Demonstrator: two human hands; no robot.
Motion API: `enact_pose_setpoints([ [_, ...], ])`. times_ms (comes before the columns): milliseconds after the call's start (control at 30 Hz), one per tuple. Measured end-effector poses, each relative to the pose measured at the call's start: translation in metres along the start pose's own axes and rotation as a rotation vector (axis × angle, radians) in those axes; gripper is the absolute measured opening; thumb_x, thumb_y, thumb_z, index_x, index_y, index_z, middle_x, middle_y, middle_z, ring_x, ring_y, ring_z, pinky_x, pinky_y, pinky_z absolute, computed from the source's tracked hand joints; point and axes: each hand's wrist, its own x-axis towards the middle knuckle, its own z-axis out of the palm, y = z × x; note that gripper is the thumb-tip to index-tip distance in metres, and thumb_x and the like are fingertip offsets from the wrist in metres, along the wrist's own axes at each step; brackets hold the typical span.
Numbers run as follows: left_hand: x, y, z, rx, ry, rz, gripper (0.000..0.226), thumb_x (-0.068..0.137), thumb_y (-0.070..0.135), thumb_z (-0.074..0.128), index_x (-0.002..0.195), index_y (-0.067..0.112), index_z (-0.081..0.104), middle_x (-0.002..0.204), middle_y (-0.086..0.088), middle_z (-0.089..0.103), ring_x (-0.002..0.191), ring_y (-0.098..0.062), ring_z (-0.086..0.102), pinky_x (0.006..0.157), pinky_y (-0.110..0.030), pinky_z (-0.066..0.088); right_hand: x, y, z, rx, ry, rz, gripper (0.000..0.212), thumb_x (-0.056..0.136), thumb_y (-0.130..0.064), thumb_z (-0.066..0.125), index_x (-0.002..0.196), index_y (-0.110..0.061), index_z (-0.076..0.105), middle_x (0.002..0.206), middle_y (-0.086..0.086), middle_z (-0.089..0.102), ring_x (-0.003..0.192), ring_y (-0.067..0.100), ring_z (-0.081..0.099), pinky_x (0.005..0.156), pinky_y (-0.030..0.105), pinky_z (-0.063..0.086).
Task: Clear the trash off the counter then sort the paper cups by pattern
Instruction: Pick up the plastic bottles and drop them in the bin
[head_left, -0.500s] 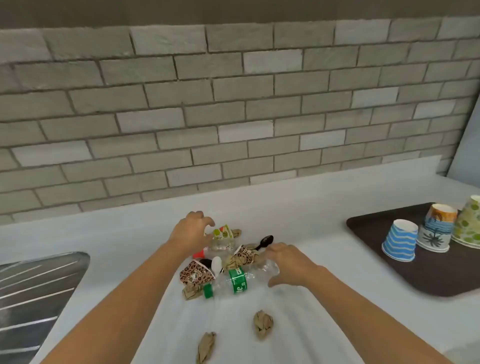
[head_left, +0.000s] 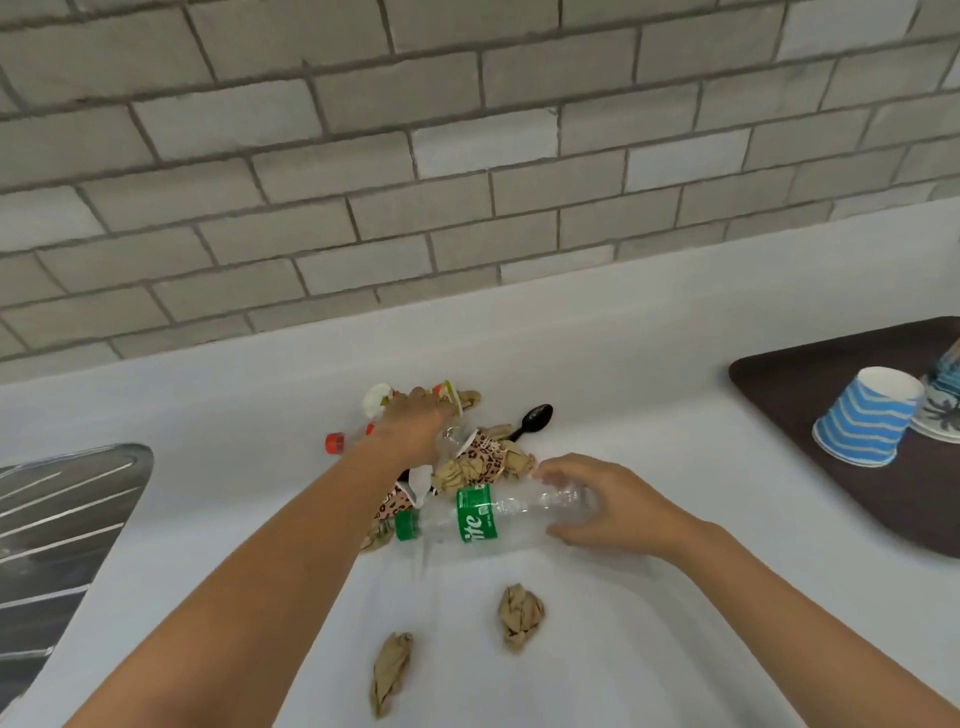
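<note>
A heap of trash lies mid-counter: leopard-print cups (head_left: 480, 457), crumpled brown paper, a black plastic spoon (head_left: 535, 420), a red-capped bottle (head_left: 337, 442) and a white lid (head_left: 376, 399). My right hand (head_left: 613, 506) grips the base end of a clear bottle with a green label (head_left: 475, 514) lying on its side. My left hand (head_left: 415, 428) reaches over the heap, fingers curled down onto a clear bottle and a colourful cup (head_left: 449, 395); what it holds is hidden. On the brown tray (head_left: 810, 384) at right stand a blue wavy-striped cup (head_left: 865, 415) upside down and a palm-print cup (head_left: 943, 410).
Two crumpled brown paper balls (head_left: 521, 616) (head_left: 390, 670) lie on the white counter (head_left: 649, 374) near me. A steel sink drainboard (head_left: 57, 519) is at the left. A grey brick wall (head_left: 467, 156) backs the counter.
My right hand has closed round the green-label bottle's base. My left hand has shifted a little further over the heap. The view has moved closer and left, cutting off the tray's right cups.
</note>
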Motion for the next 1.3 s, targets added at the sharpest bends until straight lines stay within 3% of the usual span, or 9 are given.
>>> enact_pose_setpoints([
  [200, 0.0, -0.002, -0.011, -0.145, 0.1, -0.028, 0.037, 0.09, 0.025, 0.056, 0.123, 0.008, 0.056, 0.122, -0.011, 0.056, 0.122, -0.027, 0.044, 0.109, -0.036, 0.027, -0.034, -0.025, -0.017, 0.376, 0.255, -0.016, 0.053, 0.071, -0.007, 0.082, 0.115, -0.029, 0.061, 0.105, -0.008, 0.068, 0.099, 0.007, 0.063, 0.085, 0.015, 0.045],
  [333, -0.035, -0.007, -0.032, -0.474, 0.393, -0.048, 0.051, 0.08, 0.031, 0.07, 0.122, 0.007, 0.056, 0.114, -0.012, 0.063, 0.107, -0.028, 0.054, 0.096, -0.035, 0.039, -0.039, -0.054, -0.018, 0.592, 0.358, -0.083, 0.055, 0.073, 0.0, 0.078, 0.121, -0.018, 0.056, 0.11, 0.003, 0.067, 0.098, 0.018, 0.065, 0.088, 0.029, 0.053],
  [467, -0.093, -0.022, -0.052, -0.889, 0.648, -0.17, 0.059, 0.074, 0.023, 0.074, 0.127, 0.018, 0.048, 0.124, -0.003, 0.056, 0.092, -0.025, 0.06, 0.068, -0.036, 0.048, -0.048, -0.097, -0.004, 0.75, 0.445, -0.13, 0.053, 0.07, -0.008, 0.074, 0.119, -0.019, 0.056, 0.115, 0.005, 0.063, 0.105, 0.028, 0.065, 0.08, 0.022, 0.052],
  [600, -0.18, -0.036, -0.057, -1.113, 1.006, -0.216, 0.059, 0.076, 0.022, 0.071, 0.128, 0.014, 0.044, 0.119, 0.002, 0.054, 0.105, -0.013, 0.055, 0.085, -0.032, 0.051, -0.063, -0.152, 0.027, 0.884, 0.572, -0.145, 0.051, 0.066, -0.018, 0.08, 0.112, -0.024, 0.059, 0.106, 0.003, 0.062, 0.101, 0.037, 0.063, 0.078, 0.029, 0.054],
  [700, -0.256, -0.045, -0.045, -1.231, 1.122, -0.182, 0.058, 0.079, 0.019, 0.067, 0.128, 0.002, 0.041, 0.117, -0.004, 0.054, 0.098, -0.015, 0.059, 0.083, -0.023, 0.048, -0.08, -0.195, 0.061, 0.966, 0.648, -0.113, 0.059, 0.06, -0.038, 0.084, 0.11, -0.021, 0.059, 0.098, 0.003, 0.063, 0.093, 0.029, 0.062, 0.078, 0.037, 0.054],
  [867, -0.369, -0.033, 0.028, -1.54, 0.919, -0.185, 0.067, 0.076, 0.029, 0.063, 0.136, 0.017, 0.035, 0.101, 0.008, 0.058, 0.086, -0.001, 0.06, 0.087, -0.025, 0.05, -0.114, -0.25, 0.151, 0.949, 0.625, -0.071, 0.037, 0.071, -0.03, 0.074, 0.105, -0.025, 0.06, 0.088, -0.007, 0.067, 0.079, 0.017, 0.065, 0.072, 0.031, 0.054],
  [1033, -0.44, 0.002, 0.115, -1.622, 0.606, -0.31, 0.074, 0.075, 0.02, 0.074, 0.135, 0.037, 0.035, 0.106, 0.015, 0.058, 0.1, -0.009, 0.06, 0.09, -0.017, 0.048, -0.152, -0.258, 0.268, 0.739, 0.563, 0.168, 0.056, 0.068, -0.025, 0.084, 0.117, -0.029, 0.057, 0.107, -0.014, 0.066, 0.097, 0.006, 0.065, 0.085, 0.023, 0.052],
  [1133, -0.469, 0.019, 0.171, -1.46, 0.447, -0.285, 0.074, 0.072, 0.025, 0.075, 0.132, 0.043, 0.036, 0.123, 0.014, 0.05, 0.118, -0.001, 0.051, 0.097, -0.015, 0.042, -0.174, -0.245, 0.328, 0.593, 0.52, 0.242, 0.06, 0.067, -0.033, 0.082, 0.12, -0.035, 0.052, 0.117, -0.023, 0.06, 0.113, 0.0, 0.056, 0.095, 0.014, 0.044],
  [1300, -0.472, 0.046, 0.298, -1.321, 0.126, -0.37, 0.066, 0.071, 0.02, 0.082, 0.118, 0.042, 0.042, 0.115, 0.012, 0.054, 0.105, 0.0, 0.054, 0.084, -0.003, 0.039, -0.189, -0.181, 0.424, 0.606, 0.373, 0.529, 0.066, 0.067, -0.007, 0.083, 0.116, -0.036, 0.05, 0.113, -0.008, 0.061, 0.102, 0.0, 0.059, 0.087, 0.014, 0.048],
])
